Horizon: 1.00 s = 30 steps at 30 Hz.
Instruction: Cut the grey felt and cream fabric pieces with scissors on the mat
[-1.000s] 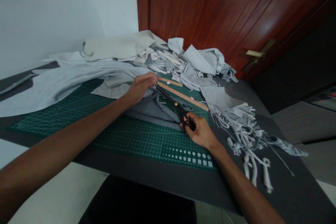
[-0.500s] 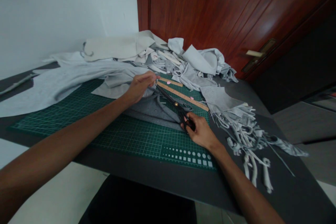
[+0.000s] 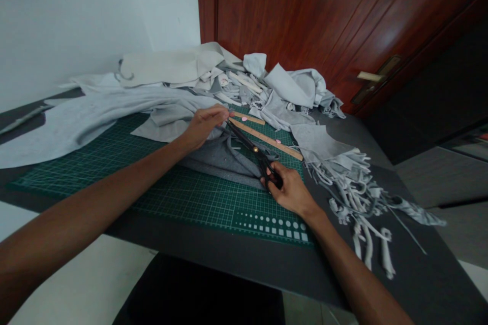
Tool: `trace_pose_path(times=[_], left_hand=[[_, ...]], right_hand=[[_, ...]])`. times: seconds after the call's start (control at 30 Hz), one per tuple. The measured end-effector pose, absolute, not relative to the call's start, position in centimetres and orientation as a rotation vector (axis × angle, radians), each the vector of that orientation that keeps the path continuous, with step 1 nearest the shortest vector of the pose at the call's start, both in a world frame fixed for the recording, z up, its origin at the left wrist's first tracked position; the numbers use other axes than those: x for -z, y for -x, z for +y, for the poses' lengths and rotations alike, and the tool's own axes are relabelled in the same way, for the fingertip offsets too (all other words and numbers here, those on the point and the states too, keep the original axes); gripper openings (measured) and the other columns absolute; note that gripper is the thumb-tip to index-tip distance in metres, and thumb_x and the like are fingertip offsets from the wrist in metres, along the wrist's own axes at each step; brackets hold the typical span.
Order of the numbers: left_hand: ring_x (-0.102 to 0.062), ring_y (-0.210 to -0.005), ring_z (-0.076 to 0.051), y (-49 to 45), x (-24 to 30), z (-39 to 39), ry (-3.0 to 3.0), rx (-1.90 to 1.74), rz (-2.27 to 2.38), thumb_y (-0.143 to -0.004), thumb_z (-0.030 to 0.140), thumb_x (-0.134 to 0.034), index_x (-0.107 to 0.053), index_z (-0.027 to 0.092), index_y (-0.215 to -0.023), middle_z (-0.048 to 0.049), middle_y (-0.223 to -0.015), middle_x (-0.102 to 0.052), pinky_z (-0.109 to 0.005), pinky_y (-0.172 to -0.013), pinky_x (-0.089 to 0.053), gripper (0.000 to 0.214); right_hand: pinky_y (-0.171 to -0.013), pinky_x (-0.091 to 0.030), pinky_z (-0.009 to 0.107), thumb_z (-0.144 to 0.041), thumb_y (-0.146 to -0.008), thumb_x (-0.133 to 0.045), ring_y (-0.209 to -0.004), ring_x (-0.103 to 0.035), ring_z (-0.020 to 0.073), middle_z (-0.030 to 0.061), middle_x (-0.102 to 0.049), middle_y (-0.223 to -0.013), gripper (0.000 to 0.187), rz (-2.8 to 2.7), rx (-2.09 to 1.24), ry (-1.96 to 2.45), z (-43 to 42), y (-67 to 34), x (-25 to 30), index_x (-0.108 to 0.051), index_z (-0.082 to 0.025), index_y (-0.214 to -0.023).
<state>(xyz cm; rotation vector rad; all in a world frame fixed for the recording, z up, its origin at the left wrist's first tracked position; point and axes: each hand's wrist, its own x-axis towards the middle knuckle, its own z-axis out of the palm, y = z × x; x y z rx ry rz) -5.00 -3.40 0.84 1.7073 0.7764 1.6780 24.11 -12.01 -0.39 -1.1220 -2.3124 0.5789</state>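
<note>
We see two bare hands at work over a green cutting mat [image 3: 213,200] laid on a dark surface [image 3: 190,244]. The right hand [image 3: 288,188] has its grip closed around the handles of black fabric scissors [image 3: 255,150], whose blades slant away toward the left hand [image 3: 208,123]. There the fingertips are together in a pinch on grey fabric [image 3: 221,160], just beside the blade tips; the exact fold held is too small for us to make out. The grey fabric lies on the mat, partly beneath the blades and below the left wrist. Beyond the scissors we note two wooden rulers [image 3: 267,138], the longer nearer the blades. A long pale cloth [image 3: 87,109] extends to the left, and cream fabric [image 3: 168,67] lies behind it. To the right we find a heap of cut strips [image 3: 356,185]; a reddish wooden door [image 3: 305,20] stands behind the surface.
</note>
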Motion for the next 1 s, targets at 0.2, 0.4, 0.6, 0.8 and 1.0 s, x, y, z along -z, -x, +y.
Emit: trace_pose_path(times=[0.2,0.4,0.6,0.8,1.0], left_hand=[[-0.049,-0.068,-0.011,5.15,-0.80,-3.31,-1.726,-1.660,0.767,-0.087,0.042,-0.070,-0.067,0.018,-0.066,-0.0005,-0.075,-0.057,-0.025,-0.068,-0.044,0.032],[-0.051,-0.070,-0.011,5.04,-0.70,-3.36,-1.754,-1.641,0.787,-0.087,0.044,-0.070,-0.063,0.018,-0.062,-0.0015,-0.075,-0.058,-0.025,-0.066,-0.043,0.037],[-0.050,-0.068,-0.011,5.12,-0.71,-3.34,-1.743,-1.665,0.833,-0.086,0.048,-0.070,-0.064,0.019,-0.063,-0.0009,-0.073,-0.057,-0.025,-0.064,-0.045,0.038],[-0.048,-0.062,-0.010,5.15,-0.92,-3.34,-1.677,-1.695,0.902,-0.084,0.051,-0.072,-0.066,0.018,-0.068,-0.0001,-0.069,-0.058,-0.024,-0.061,-0.046,0.036],[-0.049,-0.058,-0.008,5.30,-0.70,-2.83,-1.610,-1.738,0.969,-0.083,0.050,-0.072,-0.070,0.017,-0.080,-0.0016,-0.074,-0.065,-0.022,-0.054,-0.042,0.033]], right_hand=[[-0.060,-0.035,0.026,-0.023,-0.086,-0.057,-0.061,-0.052,0.0145,-0.0015,-0.057,-0.069,0.007,-2.312,-0.561,1.127,-11.89,-24.22,0.49,-0.050,-0.022,-0.083],[-0.060,-0.034,0.027,-0.022,-0.086,-0.055,-0.061,-0.053,0.0147,-0.0013,-0.057,-0.070,0.006,-2.317,-0.549,1.134,-11.87,-24.29,0.43,-0.050,-0.022,-0.083],[-0.063,-0.035,0.029,-0.020,-0.086,-0.052,-0.064,-0.055,0.0162,0.0001,-0.059,-0.074,0.002,-2.331,-0.518,1.163,-11.82,-24.41,0.34,-0.051,-0.022,-0.086],[-0.062,-0.036,0.029,-0.021,-0.087,-0.051,-0.062,-0.055,0.0158,-0.0001,-0.059,-0.073,0.002,-2.314,-0.548,1.173,-11.74,-24.30,0.38,-0.051,-0.022,-0.085],[-0.063,-0.038,0.028,-0.024,-0.087,-0.052,-0.065,-0.056,0.0169,0.0010,-0.060,-0.074,0.003,-2.268,-0.546,1.157,-11.67,-24.16,0.68,-0.050,-0.023,-0.085]])
